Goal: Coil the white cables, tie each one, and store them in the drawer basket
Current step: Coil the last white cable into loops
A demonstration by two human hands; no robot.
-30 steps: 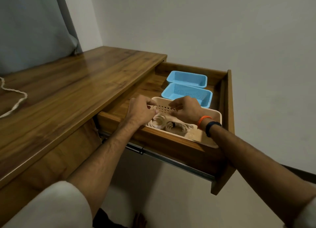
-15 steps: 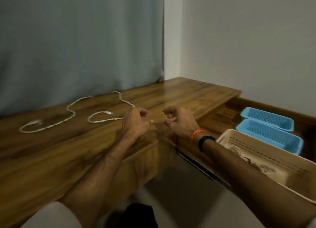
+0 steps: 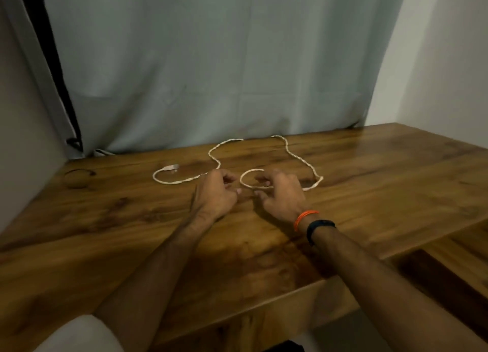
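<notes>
Domestic room, likely a bedroom or study: wooden worktop (image 3: 369,182) set in a corner, grey-green curtain (image 3: 211,61) behind, plain white wall (image 3: 449,61) beside.

I see both hands low over the wooden desk (image 3: 369,182). In front of my left hand (image 3: 215,193) and right hand (image 3: 281,194) the white cable (image 3: 301,160) lies flat in loose loops, so it blocks nothing above the surface. Behind it the grey curtain (image 3: 211,61) hangs down to the desk's back edge and closes that way. On the far left lies a small dark loop (image 3: 79,172), well apart from the cable. The desk to the right is open for passing.
</notes>
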